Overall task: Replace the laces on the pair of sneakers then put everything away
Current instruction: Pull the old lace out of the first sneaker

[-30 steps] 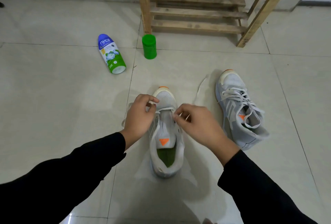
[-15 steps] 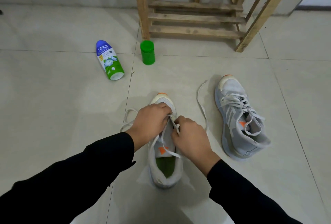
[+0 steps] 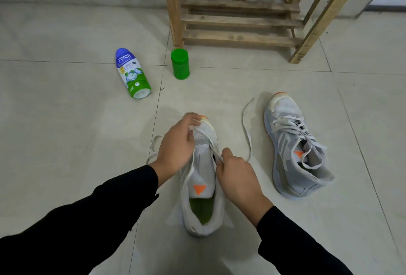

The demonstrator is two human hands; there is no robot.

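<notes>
Left hand point(image 3: 175, 146) and right hand point(image 3: 238, 176) both pinching the lace point(image 3: 243, 118) on the centre-frame sneaker point(image 3: 201, 171), so I'd even up the ends before threading on.

Pale tiled floor point(image 3: 66, 142) carries everything: powder bottle point(image 3: 132, 74) on its side upper left, green jar point(image 3: 180, 64) upright just right of it, wooden rack point(image 3: 239, 21) top centre. Near sneaker point(image 3: 202, 186) lower centre, laced sneaker point(image 3: 294, 149) at right, loose lace point(image 3: 246, 125) trailing between them.
</notes>
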